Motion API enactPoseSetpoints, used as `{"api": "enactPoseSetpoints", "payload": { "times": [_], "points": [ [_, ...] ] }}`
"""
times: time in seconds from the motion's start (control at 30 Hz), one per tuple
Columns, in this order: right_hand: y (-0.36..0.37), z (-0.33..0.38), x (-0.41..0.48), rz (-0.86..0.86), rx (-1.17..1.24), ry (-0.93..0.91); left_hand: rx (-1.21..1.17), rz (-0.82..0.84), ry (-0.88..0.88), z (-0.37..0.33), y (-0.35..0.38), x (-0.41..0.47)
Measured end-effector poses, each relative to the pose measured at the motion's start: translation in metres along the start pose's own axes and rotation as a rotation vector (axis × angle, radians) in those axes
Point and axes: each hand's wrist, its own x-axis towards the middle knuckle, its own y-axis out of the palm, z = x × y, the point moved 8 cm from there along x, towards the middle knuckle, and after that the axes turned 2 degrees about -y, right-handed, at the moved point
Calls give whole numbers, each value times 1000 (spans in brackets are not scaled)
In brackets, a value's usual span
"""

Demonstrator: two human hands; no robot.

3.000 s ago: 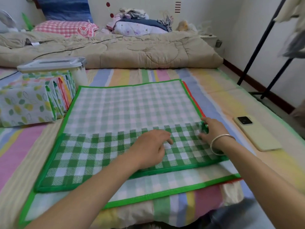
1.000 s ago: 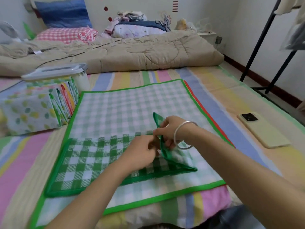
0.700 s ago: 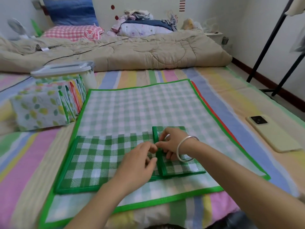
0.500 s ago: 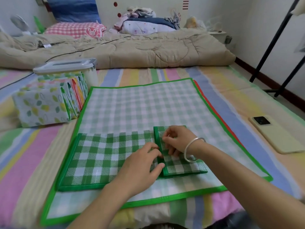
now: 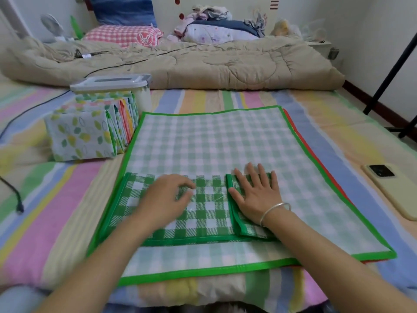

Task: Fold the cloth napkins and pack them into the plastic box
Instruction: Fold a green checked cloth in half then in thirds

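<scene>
The right hand (image 5: 257, 195) is pressing flat on the napkin's (image 5: 209, 213) folded end; the left hand (image 5: 167, 199) is resting on its middle, loosely curled.

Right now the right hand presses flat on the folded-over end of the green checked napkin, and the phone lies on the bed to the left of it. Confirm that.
One detail is wrong: the phone lies to the right of the green checked napkin, not to the left, as the head view shows. The rest holds: the right hand presses flat on the napkin's folded-over end.
</scene>
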Motion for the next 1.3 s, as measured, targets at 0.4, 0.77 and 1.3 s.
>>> {"api": "enactPoseSetpoints", "payload": {
  "times": [0.4,0.77,1.3],
  "points": [
    [-46,137,-7,-195,133,-600,524,215,-73,82,-60,62],
    [-2,140,6,32,59,-633,466,225,-136,104,-59,69],
    [-14,145,-3,-19,107,-689,-266,432,-453,120,-59,-20]
  ]
}}
